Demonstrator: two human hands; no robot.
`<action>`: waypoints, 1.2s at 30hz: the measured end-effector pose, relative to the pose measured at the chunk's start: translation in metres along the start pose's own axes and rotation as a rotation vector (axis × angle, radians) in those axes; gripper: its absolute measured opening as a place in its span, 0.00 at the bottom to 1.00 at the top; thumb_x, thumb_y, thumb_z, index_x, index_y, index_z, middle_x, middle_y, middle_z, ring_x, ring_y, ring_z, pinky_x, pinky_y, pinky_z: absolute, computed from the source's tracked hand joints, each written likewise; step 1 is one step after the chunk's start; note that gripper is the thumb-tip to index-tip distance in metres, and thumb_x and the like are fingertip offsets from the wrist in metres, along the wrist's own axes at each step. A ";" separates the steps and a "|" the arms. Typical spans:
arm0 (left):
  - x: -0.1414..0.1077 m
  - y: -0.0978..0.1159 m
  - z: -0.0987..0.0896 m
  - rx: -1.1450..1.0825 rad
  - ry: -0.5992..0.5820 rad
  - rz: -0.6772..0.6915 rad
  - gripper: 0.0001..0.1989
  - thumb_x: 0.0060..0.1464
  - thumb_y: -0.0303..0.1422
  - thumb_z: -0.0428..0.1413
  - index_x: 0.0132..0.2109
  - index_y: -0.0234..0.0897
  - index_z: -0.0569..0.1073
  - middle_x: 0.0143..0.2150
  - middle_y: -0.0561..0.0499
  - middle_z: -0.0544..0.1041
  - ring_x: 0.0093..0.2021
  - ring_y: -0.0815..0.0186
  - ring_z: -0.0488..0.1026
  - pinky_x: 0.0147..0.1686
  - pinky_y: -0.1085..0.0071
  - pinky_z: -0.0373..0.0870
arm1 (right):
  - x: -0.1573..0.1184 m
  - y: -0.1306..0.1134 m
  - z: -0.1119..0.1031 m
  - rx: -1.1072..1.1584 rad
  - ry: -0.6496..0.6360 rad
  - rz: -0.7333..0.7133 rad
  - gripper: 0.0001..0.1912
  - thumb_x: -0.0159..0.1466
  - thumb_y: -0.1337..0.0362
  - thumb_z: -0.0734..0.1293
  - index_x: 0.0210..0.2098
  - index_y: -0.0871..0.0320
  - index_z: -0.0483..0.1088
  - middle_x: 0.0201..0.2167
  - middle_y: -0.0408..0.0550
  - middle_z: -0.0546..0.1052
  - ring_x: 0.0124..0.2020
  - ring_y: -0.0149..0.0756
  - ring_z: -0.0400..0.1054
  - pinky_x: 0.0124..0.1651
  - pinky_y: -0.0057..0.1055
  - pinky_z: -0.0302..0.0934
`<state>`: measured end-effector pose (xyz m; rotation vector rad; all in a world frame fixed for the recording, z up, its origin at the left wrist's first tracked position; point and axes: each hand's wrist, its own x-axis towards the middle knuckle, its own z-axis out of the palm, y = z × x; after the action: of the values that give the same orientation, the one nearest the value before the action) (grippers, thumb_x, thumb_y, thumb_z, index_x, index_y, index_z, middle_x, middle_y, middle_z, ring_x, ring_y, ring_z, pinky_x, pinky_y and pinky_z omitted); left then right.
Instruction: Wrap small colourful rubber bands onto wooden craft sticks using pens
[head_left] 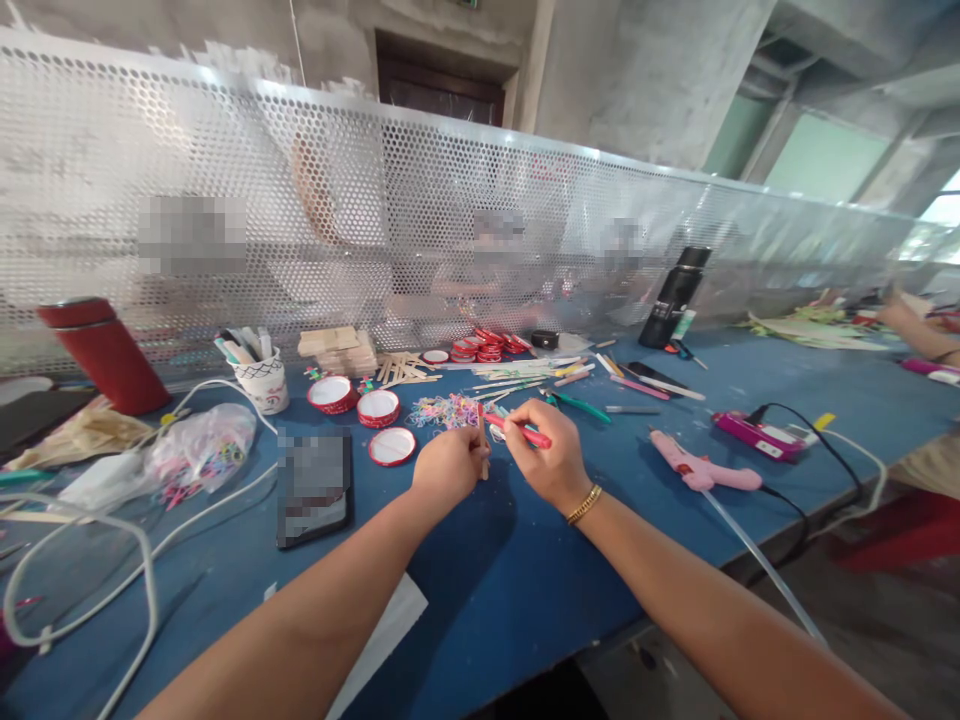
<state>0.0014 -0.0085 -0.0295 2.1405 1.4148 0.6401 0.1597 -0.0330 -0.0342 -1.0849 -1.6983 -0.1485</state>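
Observation:
My left hand (451,467) is closed around a small wooden stick (484,462), held upright over the blue table (480,590). In my right hand (551,450) is a red pen (529,432), pinched between the fingers with its front end pointing at the top of the stick. Whether the pen touches the stick cannot be made out. Just behind both hands lies a pile of small colourful bands (448,409). Round red-rimmed lids (392,447) rest to the left of the pile.
A phone (315,490) and a white paper cup of pens (262,382) stand left. Right are a pink glue gun (705,468) and its cables. A red bottle (109,355), a black bottle (675,300) and a perforated metal screen (427,220) line the back.

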 end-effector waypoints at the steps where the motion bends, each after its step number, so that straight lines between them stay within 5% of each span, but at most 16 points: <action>1: 0.000 0.000 0.000 0.001 -0.001 -0.002 0.09 0.55 0.32 0.51 0.29 0.40 0.73 0.27 0.56 0.79 0.28 0.70 0.72 0.28 0.74 0.59 | 0.000 0.000 0.000 -0.003 -0.007 -0.002 0.07 0.62 0.66 0.62 0.27 0.55 0.65 0.25 0.44 0.70 0.30 0.34 0.65 0.36 0.30 0.58; 36: -0.001 0.001 -0.001 -0.022 -0.023 0.002 0.10 0.56 0.32 0.50 0.30 0.40 0.74 0.27 0.55 0.79 0.28 0.70 0.72 0.29 0.75 0.60 | 0.000 -0.003 -0.001 0.000 -0.006 -0.005 0.07 0.62 0.66 0.62 0.27 0.55 0.65 0.24 0.44 0.70 0.29 0.35 0.64 0.35 0.31 0.59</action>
<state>0.0011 -0.0094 -0.0281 2.1255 1.3874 0.6269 0.1584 -0.0352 -0.0326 -1.0821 -1.7069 -0.1484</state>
